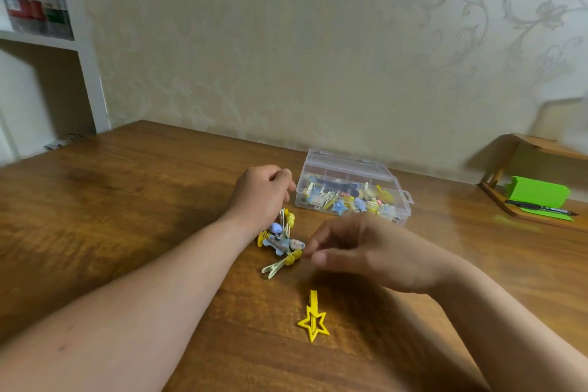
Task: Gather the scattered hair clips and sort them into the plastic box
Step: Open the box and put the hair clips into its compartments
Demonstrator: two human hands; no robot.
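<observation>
A clear plastic box point(401, 209) stands open on the wooden table, holding several coloured hair clips. Just left of it, my left hand point(262, 192) hovers with its fingers curled, and a few thin clips point(286, 219) hang from under its palm. Below them lies a small pile of blue, yellow and white clips point(281, 243). My right hand point(366, 253), blurred, reaches in from the right. Its thumb and fingertips close on the yellow end of a pale clip point(280, 266) at the pile's near edge. A yellow star clip point(313, 321) lies alone, nearer to me.
At the right edge a wooden tray point(525, 216) holds green paper point(537, 192) and a black pen point(541, 208). A white shelf unit point(86, 51) stands at the back left. The patterned wall runs right behind the box.
</observation>
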